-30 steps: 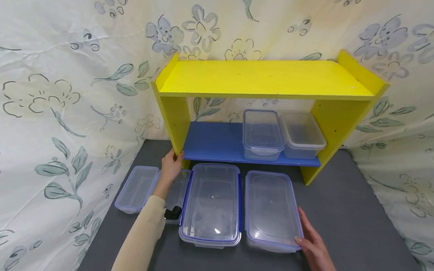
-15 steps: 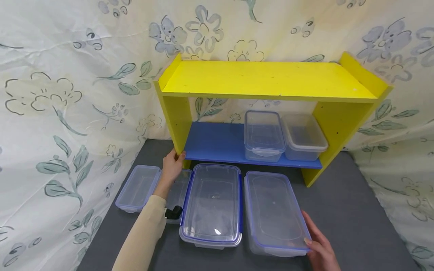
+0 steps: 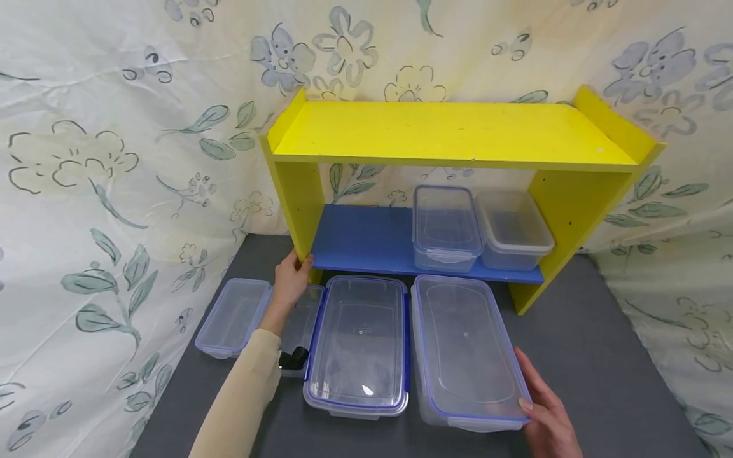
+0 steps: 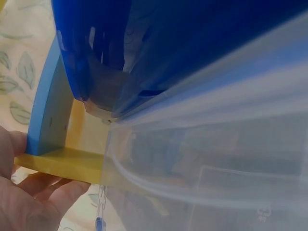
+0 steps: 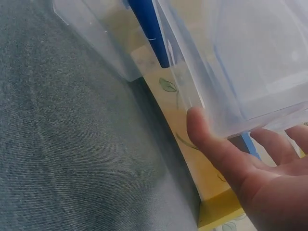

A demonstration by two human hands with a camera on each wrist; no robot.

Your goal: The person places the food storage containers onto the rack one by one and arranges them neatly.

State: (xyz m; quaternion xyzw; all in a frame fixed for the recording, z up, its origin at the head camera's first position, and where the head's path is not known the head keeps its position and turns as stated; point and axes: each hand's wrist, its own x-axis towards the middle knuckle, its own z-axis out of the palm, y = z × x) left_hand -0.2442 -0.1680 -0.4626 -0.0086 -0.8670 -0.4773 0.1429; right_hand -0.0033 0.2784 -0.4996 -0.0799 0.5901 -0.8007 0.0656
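A yellow shelf unit (image 3: 458,130) with a blue lower board (image 3: 366,235) stands at the back. My left hand (image 3: 290,280) grips the bottom of its left side panel, thumb in front; in the left wrist view the fingers curl around the yellow board (image 4: 62,163). With my right hand (image 3: 550,407) I hold a clear lidded food container (image 3: 469,343) by its front right corner. The right wrist view has the thumb (image 5: 197,125) on one wall of that container (image 5: 269,62) and fingers along another. Its back end comes close to the blue board's front edge.
A blue-clipped container (image 3: 361,343) lies beside the held one. Further left are a smaller container (image 3: 300,318), partly behind my arm, and another (image 3: 235,318). Two more containers, one left (image 3: 446,229) and one right (image 3: 512,229), occupy the blue board's right half.
My right hand has shifted the lidded container slightly right, then back toward the shelf, and more of its left wall shows. My left hand stays on the side panel.
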